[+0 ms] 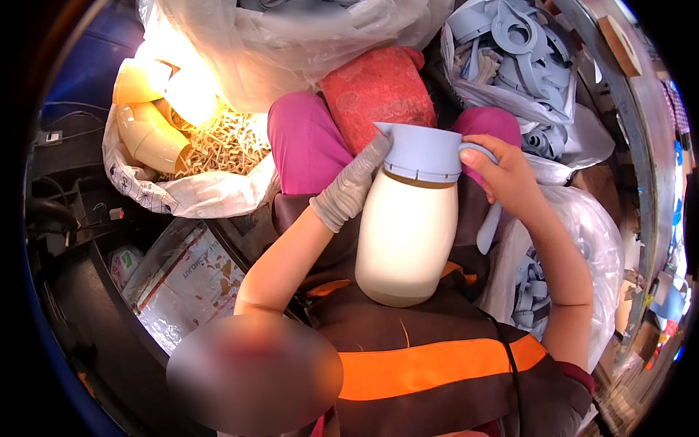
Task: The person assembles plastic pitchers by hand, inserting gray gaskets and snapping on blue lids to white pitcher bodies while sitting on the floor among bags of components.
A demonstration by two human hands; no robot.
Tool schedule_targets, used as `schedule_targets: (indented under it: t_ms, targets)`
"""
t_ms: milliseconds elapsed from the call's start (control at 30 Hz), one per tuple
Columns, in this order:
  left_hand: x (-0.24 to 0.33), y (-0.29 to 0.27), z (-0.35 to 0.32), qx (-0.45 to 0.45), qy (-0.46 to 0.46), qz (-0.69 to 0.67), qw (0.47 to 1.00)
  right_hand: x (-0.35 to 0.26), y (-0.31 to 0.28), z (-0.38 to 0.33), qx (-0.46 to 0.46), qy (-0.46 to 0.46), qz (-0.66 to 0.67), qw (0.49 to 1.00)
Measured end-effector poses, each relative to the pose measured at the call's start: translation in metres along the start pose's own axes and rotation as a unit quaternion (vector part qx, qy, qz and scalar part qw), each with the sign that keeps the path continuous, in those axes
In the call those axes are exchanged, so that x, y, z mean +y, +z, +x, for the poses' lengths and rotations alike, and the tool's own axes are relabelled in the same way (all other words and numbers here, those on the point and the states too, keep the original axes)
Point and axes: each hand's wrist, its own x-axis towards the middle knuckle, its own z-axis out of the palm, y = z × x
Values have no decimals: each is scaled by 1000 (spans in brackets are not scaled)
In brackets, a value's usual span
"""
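Note:
A cream jug body (408, 233) with a light blue-grey collar (424, 151) rests tilted against my lap, its pointed spout toward the left. My left hand (351, 191), in a thin grey glove, is closed on the collar's left side near the spout. Bare, my right hand (501, 169) grips the blue-grey handle (489, 229) at the right of the collar. The handle's tapered lower end hangs out below my fingers, apart from the body. My palm hides its middle.
At left, a white sack (218, 197) holds yellow curved parts (149, 135) and many small tan pieces. Blue-grey collars (520, 44) fill a bag at the far right; more handles (531, 291) lie in a clear bag by my right arm. A red cushion-like bundle (378, 91) sits ahead.

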Motion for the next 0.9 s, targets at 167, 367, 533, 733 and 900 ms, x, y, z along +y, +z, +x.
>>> schedule_targets:
  t_ms: [167, 367, 533, 733, 900]
  targets:
    - [0, 5, -9, -11, -2, 118, 993, 2, 4, -6, 1, 1, -15, 1000]
    - [-4, -4, -15, 0, 24, 132, 991, 1, 16, 1, 33, -112, -70, 991]
    - [-1, 1, -16, 17, 27, 195, 980, 11, 16, 7, 8, -102, -33, 994]
    - [-1, 6, -19, 4, 35, 252, 967, 9, 8, -3, -29, -107, -55, 992]
    - [-2, 27, -31, -10, 55, 295, 954, -8, -13, -34, -114, -33, -29, 993]
